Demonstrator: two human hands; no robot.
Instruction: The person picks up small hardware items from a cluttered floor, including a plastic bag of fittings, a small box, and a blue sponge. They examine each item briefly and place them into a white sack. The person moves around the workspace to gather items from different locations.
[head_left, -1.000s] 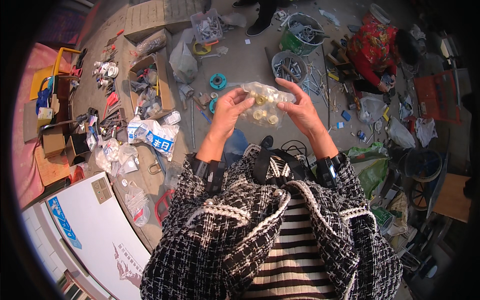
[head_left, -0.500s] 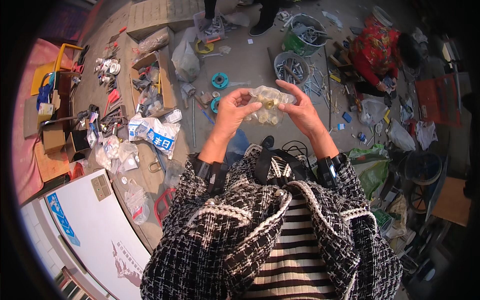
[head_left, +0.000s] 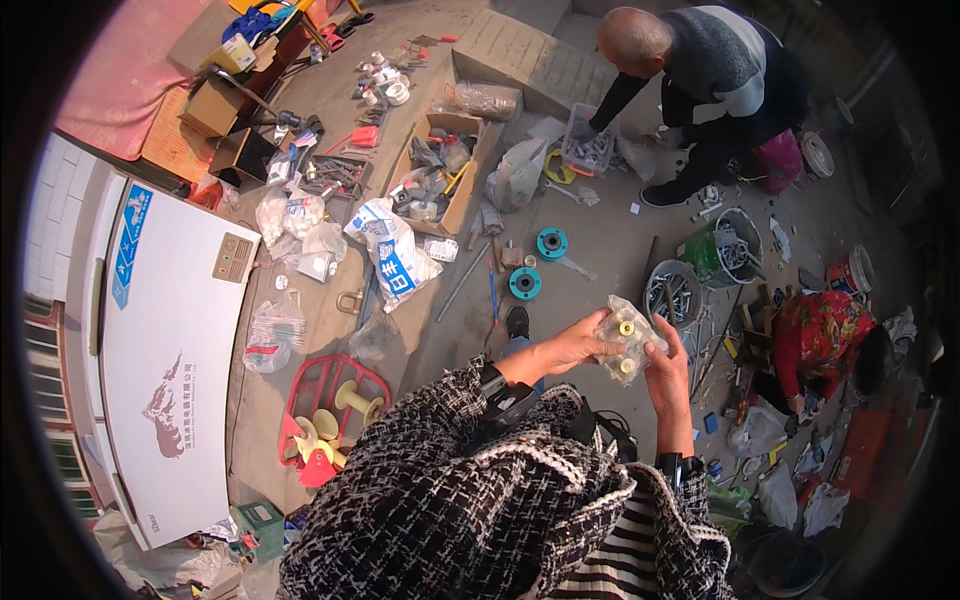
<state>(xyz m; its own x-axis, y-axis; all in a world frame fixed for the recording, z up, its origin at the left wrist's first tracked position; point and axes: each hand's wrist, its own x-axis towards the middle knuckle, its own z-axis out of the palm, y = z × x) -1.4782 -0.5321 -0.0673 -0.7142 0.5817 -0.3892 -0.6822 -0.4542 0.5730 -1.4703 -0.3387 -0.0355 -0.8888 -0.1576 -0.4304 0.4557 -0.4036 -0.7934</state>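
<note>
We hold a clear bag of small round yellow-centred fittings between both hands, right of centre. Left hand grips its edge at 9 o'clock, fingers closed on the plastic; right hand pinches it at 4 o'clock — thumb on the front. On the floor at 11 o'clock of the bag lie two teal flanges. At 1 o'clock sits a green bucket; at 12, a crouching person reaches into a crate.

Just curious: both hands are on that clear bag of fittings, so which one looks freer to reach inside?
Probably the left hand: its fingers rest at the bag's edge, while the right hand cradles it from below.
</note>
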